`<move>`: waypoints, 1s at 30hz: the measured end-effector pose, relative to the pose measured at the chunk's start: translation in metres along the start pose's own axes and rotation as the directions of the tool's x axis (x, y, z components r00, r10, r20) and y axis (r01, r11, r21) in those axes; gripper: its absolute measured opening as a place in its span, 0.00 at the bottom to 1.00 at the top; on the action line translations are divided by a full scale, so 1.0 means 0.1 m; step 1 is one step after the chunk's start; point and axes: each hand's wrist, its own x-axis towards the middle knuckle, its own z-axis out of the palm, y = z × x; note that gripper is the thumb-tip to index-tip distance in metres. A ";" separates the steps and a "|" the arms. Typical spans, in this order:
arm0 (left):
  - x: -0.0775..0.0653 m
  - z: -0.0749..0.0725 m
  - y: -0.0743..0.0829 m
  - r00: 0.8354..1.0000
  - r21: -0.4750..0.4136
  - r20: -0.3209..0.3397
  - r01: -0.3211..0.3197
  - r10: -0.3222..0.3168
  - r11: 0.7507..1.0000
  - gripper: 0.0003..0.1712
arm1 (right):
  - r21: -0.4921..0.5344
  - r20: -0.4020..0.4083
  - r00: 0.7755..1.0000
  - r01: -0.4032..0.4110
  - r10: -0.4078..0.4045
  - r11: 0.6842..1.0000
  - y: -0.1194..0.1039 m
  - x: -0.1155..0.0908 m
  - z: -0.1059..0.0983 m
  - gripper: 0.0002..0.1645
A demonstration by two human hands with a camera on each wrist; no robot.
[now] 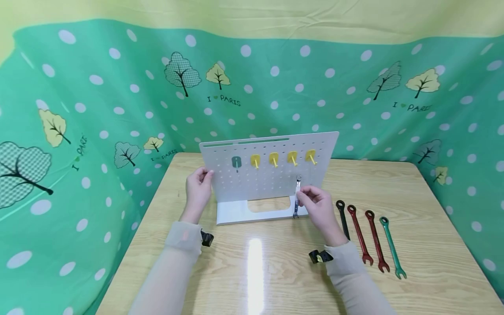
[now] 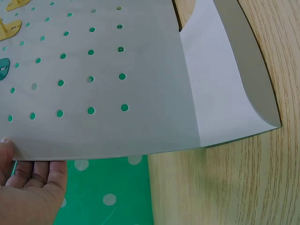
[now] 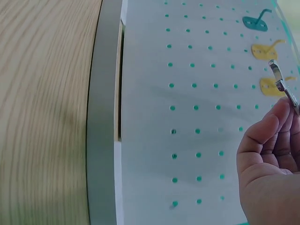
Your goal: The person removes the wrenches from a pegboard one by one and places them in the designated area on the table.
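Observation:
A white pegboard point(image 1: 271, 181) stands upright on its base on the table. My left hand point(image 1: 197, 191) grips its left edge; in the left wrist view the thumb of the left hand point(image 2: 33, 199) lies in front and the other fingers go behind the board. Between thumb and fingers, my right hand point(image 1: 318, 206) pinches a silver combination wrench point(image 1: 296, 210) by its middle. The wrench hangs nearly vertical before the board's lower right, ring end up. One green hook point(image 1: 236, 162) and several yellow hooks point(image 1: 274, 159) run in a row across the board, with nothing hanging on them.
Right of the board, a black wrench point(image 1: 341, 214), two red wrenches point(image 1: 358, 234) and a green wrench point(image 1: 390, 240) lie side by side on the wooden table point(image 1: 283, 271). A green dotted curtain point(image 1: 275, 105) surrounds the table behind and at both sides.

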 end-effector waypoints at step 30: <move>-0.04 0.00 0.01 1.000 -0.002 0.015 0.002 -0.002 1.000 0.12 | -0.026 -0.106 0.994 -0.014 0.012 1.000 0.31 -0.08 -0.39 0.06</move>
